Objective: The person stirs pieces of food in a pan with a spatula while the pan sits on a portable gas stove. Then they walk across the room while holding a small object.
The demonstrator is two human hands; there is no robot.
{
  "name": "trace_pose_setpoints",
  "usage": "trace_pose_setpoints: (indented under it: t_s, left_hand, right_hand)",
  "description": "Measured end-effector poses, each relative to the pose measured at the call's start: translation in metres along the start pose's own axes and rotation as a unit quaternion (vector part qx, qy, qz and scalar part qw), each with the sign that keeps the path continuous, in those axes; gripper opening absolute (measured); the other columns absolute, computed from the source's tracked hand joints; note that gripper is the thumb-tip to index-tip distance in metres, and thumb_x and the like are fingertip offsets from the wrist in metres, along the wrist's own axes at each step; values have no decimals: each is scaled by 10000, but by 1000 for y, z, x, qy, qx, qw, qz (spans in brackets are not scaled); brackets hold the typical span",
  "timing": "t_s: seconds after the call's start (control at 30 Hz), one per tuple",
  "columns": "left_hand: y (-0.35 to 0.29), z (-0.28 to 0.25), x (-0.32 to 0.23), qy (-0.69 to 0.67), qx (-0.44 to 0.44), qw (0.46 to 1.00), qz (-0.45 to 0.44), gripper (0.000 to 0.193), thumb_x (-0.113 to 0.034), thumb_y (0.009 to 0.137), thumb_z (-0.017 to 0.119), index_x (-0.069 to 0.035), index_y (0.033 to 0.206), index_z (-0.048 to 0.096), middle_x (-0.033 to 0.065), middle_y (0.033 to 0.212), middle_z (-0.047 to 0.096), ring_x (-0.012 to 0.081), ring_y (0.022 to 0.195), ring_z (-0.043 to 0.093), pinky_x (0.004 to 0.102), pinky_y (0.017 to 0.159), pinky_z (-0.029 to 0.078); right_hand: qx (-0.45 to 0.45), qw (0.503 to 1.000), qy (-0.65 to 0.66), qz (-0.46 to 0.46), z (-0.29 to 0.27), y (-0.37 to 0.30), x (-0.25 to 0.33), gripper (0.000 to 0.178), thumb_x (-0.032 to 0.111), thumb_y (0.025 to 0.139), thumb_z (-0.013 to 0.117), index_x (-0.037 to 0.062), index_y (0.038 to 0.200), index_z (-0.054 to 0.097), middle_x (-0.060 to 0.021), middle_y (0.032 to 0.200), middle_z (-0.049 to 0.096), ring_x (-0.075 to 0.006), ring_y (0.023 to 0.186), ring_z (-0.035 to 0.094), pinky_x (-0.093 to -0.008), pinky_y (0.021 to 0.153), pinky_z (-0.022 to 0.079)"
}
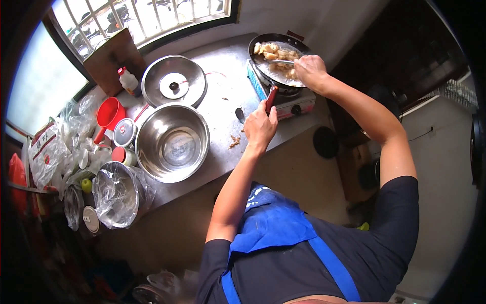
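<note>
A dark frying pan (254, 40) sits on a portable stove (299, 107) at the far right of the metal table. Pale, chunky food pieces (270, 50) lie in foamy liquid inside it. My left hand (260, 126) is closed around the pan's reddish-brown handle (272, 96). Over the pan's right side, my right hand (311, 71) grips a metal utensil (283, 62) that reaches in among the food. Its working end is partly hidden, so I cannot tell whether it is a spatula or a ladle.
Left of the stove stand a large steel bowl (147, 157) and another steel basin (151, 83) with a black-knobbed lid in it. A red dipper (111, 114), a red-capped bottle (129, 83), a plastic-covered pot (114, 195) and a leaning board (114, 61) crowd the left end.
</note>
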State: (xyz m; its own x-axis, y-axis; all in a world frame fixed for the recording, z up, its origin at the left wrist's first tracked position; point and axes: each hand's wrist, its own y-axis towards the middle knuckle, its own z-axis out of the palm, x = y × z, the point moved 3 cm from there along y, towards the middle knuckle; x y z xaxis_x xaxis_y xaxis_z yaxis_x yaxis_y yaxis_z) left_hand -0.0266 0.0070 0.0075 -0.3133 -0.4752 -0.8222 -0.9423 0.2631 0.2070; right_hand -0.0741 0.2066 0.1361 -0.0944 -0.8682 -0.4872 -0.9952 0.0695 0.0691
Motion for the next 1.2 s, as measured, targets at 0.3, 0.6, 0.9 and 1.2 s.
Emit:
trace_pose_setpoints:
  t_s: [0.3,0.6,0.9,1.2]
  left_hand:
    - [-6,6,1,8,-5,1000,-1,406,-382,971,603,-100,1259,655,249,896,736,450,830,716,542,773,561]
    - [-4,8,4,-22,-8,1000,-18,418,-394,970,605,-82,1244,649,256,963,738,455,905,710,535,833,548]
    - [-2,1,-1,15,-48,998,43,367,-356,939,637,-39,1108,710,240,883,735,431,826,721,513,781,567]
    - [6,7,0,91,5,994,55,345,-359,939,644,-15,952,650,260,826,710,461,777,707,545,740,564]
  right_hand:
    - [19,972,180,152,43,-23,-85,257,230,965,611,178,1157,774,-170,1045,749,-365,989,714,-483,861,566]
    - [81,926,307,205,76,-63,-150,315,309,970,638,188,1241,744,-168,1210,720,-354,1160,666,-438,1003,510]
    - [138,797,504,304,37,-110,-176,310,289,1036,581,103,1243,716,21,624,483,-68,431,321,-253,391,238]
    - [177,844,420,282,-35,-106,-188,280,271,1072,533,83,1188,705,4,611,497,-67,430,356,-249,404,261]
